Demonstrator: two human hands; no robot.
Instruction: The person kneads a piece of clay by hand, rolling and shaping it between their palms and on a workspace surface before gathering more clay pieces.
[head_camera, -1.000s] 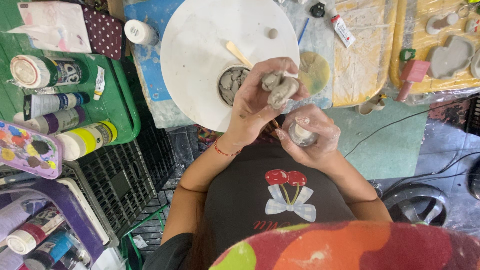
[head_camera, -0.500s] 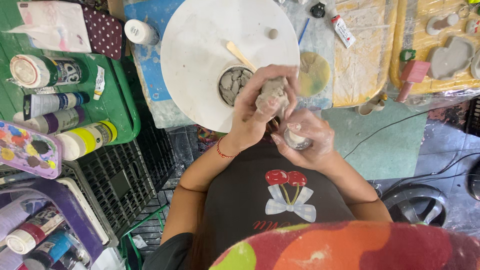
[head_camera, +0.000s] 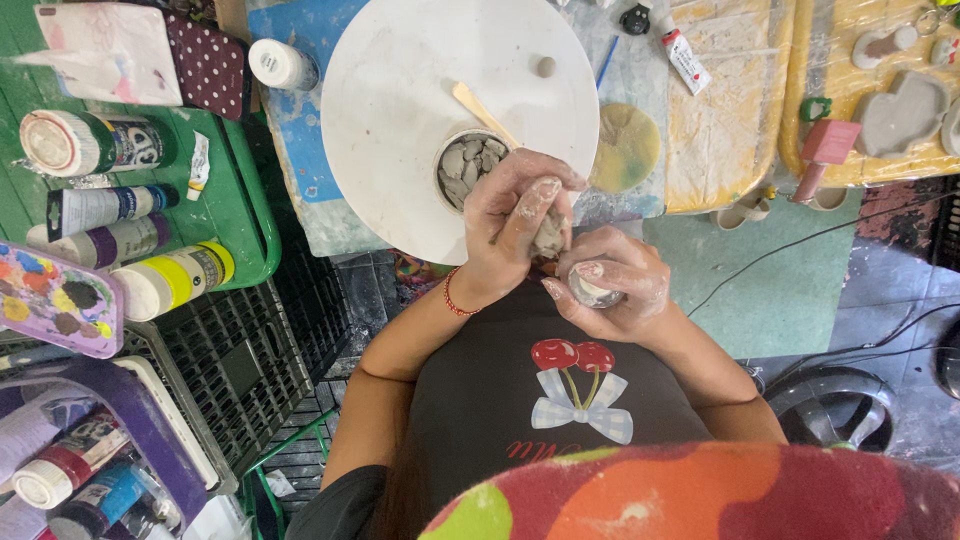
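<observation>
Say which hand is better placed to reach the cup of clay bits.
Probably left: the left hand, holding a lump, is beside the cup; the right hand is farther back, cupping a clay piece.

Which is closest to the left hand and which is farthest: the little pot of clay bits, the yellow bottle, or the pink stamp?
Measured from the left hand in the head view:
1. Little pot of clay bits, right beside the hand on the white round board.
2. Pink stamp, off on the yellow mat side.
3. Yellow bottle, lying on the green tray at the other side, a bit farther.
</observation>
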